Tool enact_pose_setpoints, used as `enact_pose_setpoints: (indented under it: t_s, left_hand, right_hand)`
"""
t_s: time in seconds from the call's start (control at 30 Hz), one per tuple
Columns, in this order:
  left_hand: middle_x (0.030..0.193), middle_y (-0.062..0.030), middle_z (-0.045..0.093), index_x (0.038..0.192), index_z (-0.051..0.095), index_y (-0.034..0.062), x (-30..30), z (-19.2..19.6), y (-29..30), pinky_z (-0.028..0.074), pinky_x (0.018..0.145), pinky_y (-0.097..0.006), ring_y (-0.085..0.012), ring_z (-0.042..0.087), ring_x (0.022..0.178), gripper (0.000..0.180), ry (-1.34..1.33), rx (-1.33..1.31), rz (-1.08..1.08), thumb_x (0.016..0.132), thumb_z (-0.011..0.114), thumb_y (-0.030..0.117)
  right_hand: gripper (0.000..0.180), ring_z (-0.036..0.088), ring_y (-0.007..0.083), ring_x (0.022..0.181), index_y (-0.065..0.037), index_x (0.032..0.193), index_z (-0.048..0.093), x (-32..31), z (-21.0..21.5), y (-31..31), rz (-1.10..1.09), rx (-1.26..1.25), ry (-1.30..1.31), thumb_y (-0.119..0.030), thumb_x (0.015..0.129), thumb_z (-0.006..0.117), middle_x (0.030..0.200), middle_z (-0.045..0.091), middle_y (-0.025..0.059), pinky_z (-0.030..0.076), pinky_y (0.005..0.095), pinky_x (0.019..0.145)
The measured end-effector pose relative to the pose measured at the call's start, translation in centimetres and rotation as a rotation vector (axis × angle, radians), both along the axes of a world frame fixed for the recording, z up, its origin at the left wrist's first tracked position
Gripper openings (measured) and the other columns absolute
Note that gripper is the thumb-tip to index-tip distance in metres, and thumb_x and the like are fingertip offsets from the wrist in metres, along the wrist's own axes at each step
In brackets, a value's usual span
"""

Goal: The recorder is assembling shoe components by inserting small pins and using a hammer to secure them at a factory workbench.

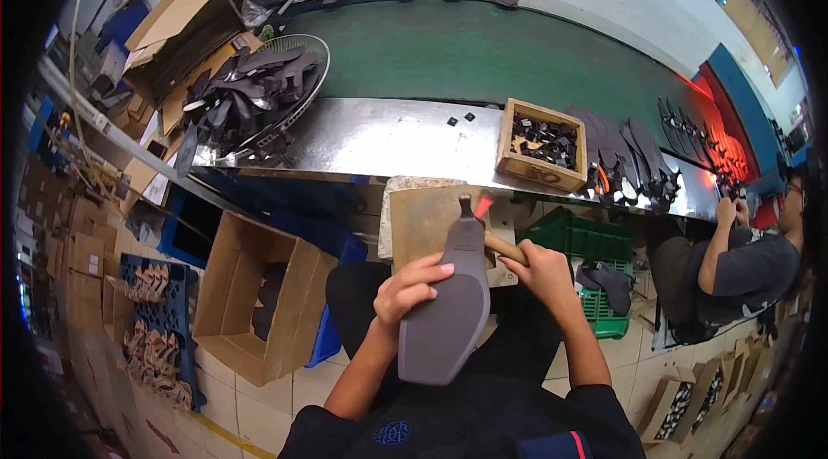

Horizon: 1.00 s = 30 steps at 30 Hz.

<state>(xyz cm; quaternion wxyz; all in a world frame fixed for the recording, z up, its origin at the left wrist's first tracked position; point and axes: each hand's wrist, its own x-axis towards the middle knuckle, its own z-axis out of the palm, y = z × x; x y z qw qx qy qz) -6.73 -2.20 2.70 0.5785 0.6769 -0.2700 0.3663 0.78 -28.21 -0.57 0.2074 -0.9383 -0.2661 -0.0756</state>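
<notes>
A dark grey shoe sole [445, 321] with a narrow heel at its far end is gripped by my left hand [409, 288], fingers bent over its left edge. The heel end rests over a worn brown block [416, 216], though I cannot tell whether it touches. My right hand [545, 271] is wrapped round the wooden handle of a hammer [505, 247]. Its red-marked head lies just right of the heel, partly hidden behind the sole. Beyond the block, a wooden box [536, 172] of small black pieces stands at the metal bench's edge.
A wire basket [324, 71] heaped with soles stands at the left of the bench. Two small black pieces [461, 119] lie left of the box. More soles [634, 148] lie right. A cardboard box [246, 347] and green crates [611, 326] flank me. A co-worker [733, 265] sits at right.
</notes>
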Motion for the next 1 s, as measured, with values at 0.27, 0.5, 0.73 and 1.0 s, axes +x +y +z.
enact_pose_setpoints:
  t_s: [0.27, 0.5, 0.73, 1.0]
  left_hand:
    - [0.116, -0.0222, 0.067, 0.097, 0.055, 0.0027, 3.6, 1.0, 1.2, 0.061, 0.080, -0.047, -0.0460, 0.068, 0.103, 0.023, -0.162, 0.342, 0.132, 0.078, 0.068, -0.002]
    - [0.131, -0.0042, 0.065, 0.106, 0.065, 0.0097, 2.7, 2.8, 3.0, 0.025, 0.115, -0.064, -0.0282, 0.055, 0.129, 0.032, 0.388, 1.246, 0.213, 0.078, 0.060, -0.005]
    - [0.099, -0.0138, 0.068, 0.107, 0.065, 0.0042, 15.7, 6.2, -4.6, 0.052, 0.082, -0.042, -0.0343, 0.063, 0.096, 0.034, 0.291, 0.914, 0.167, 0.077, 0.055, -0.010]
    - [0.088, -0.0141, 0.070, 0.085, 0.067, 0.0036, 32.7, 1.3, -12.4, 0.055, 0.074, -0.042, -0.0343, 0.068, 0.090, 0.006, 0.196, 1.494, -0.094, 0.079, 0.064, 0.003]
  right_hand:
    - [0.043, 0.053, 0.0179, 0.047, 0.002, 0.071, 0.057, -5.1, -4.3, -10.4, -0.537, 0.425, 0.329, -0.032, 0.090, 0.074, 0.052, 0.046, 0.0129, 0.036, 0.0362, 0.045]
    - [0.036, 0.043, 0.0083, 0.038, -0.007, 0.066, 0.047, -11.4, -3.0, -12.2, -0.636, 1.137, 0.388, -0.016, 0.094, 0.069, 0.052, 0.047, -0.0013, 0.034, 0.0254, 0.037]
    - [0.030, 0.041, 0.0102, 0.039, -0.008, 0.072, 0.043, -9.7, -0.8, -12.7, -0.344, 1.598, 0.165, -0.008, 0.097, 0.060, 0.052, 0.040, 0.0001, 0.036, 0.0259, 0.036]
    - [0.034, 0.030, 0.0069, 0.031, -0.007, 0.072, 0.045, -7.9, 0.4, -12.8, -0.534, 1.744, 0.355, -0.019, 0.101, 0.058, 0.048, 0.032, -0.0033, 0.027, 0.0250, 0.031]
